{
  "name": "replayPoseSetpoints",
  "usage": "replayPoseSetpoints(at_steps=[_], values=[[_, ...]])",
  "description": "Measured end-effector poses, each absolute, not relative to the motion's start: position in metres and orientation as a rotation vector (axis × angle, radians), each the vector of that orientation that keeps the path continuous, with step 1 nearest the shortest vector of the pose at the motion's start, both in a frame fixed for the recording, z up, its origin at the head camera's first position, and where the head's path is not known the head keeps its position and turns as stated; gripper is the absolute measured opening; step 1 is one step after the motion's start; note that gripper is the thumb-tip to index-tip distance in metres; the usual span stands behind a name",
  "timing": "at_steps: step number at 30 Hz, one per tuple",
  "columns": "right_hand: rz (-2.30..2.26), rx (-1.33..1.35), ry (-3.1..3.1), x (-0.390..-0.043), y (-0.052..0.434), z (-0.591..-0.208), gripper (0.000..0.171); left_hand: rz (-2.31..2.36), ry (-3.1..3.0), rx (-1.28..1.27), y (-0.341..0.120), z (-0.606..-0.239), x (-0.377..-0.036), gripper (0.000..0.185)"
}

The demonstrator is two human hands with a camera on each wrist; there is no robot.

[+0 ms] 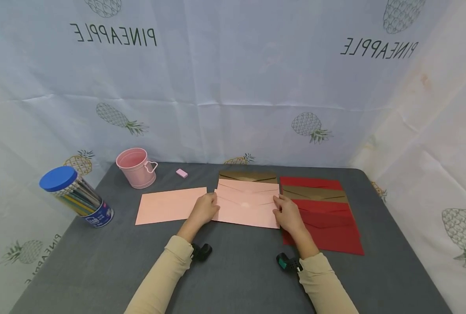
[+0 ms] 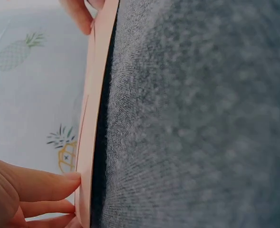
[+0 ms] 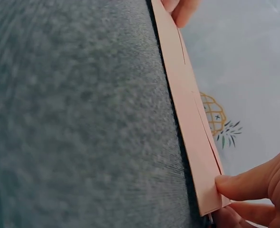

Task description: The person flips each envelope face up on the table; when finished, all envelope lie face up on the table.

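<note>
Between my two hands is a pink envelope (image 1: 248,213), its flap side facing up. My left hand (image 1: 204,209) pinches its left edge, the thumb on top in the left wrist view. On the opposite edge, my right hand (image 1: 289,214) pinches it, with the thumb (image 3: 239,184) on the upper face. Another pink flap line shows just behind, so more than one pink envelope seems stacked here. A brown envelope (image 1: 248,176) peeks out beyond them. Left of my left hand lies a flat pink envelope (image 1: 170,206), plain side up.
Red envelopes (image 1: 331,235) and a brown one (image 1: 315,193) overlap at the right. At the back left stand a pink bucket (image 1: 136,169) and a pink eraser (image 1: 182,173). A blue-lidded pencil tub (image 1: 77,196) stands at the left edge of the grey table (image 1: 241,279).
</note>
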State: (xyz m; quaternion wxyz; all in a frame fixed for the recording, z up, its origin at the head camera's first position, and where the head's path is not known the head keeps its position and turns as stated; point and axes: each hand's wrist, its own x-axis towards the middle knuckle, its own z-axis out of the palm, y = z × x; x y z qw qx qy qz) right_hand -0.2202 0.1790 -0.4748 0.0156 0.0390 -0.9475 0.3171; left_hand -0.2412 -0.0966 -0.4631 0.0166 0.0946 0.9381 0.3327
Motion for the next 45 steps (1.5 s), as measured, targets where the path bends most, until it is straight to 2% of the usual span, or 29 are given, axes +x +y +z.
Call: replayPoseSetpoints(at_steps=[2, 3, 7, 13, 18, 23, 29, 37, 45], values=[[0.951, 0.12, -2.955, -0.222, 0.177, -0.476, 0.045, 0.987, 2.92, 0.306, -0.096, -0.462, -0.242, 0.011], [0.943, 0.114, -2.953, -0.221, 0.176, -0.476, 0.045, 0.955, 2.923, 0.316, -0.095, -0.462, -0.242, 0.012], [0.928, 0.082, -2.933, -0.221, 0.172, -0.476, 0.042, 0.866, 2.924, 0.339, -0.093, -0.461, -0.242, 0.038], [0.953, 0.022, -2.907, -0.22, 0.168, -0.474, 0.043, 0.833, 2.924, 0.333, -0.09, -0.461, -0.242, 0.035], [0.992, 0.019, -2.869, -0.217, 0.168, -0.473, 0.044, 0.931, 2.914, 0.288, -0.097, -0.463, -0.238, 0.043], [1.107, 0.031, -2.795, -0.212, 0.169, -0.47, 0.05, 1.131, 2.921, 0.232, -0.125, -0.464, -0.233, 0.052], [1.203, 0.127, -2.778, -0.207, 0.161, -0.471, 0.054, 1.318, 2.929, 0.217, -0.174, -0.467, -0.227, 0.055], [1.296, 0.356, -2.77, -0.198, 0.131, -0.478, 0.061, 1.533, 2.817, 0.291, -0.231, -0.473, -0.213, 0.06], [1.429, 0.607, -2.771, -0.197, 0.094, -0.476, 0.065, 1.502, 2.897, 0.029, -0.267, -0.475, -0.205, 0.061]])
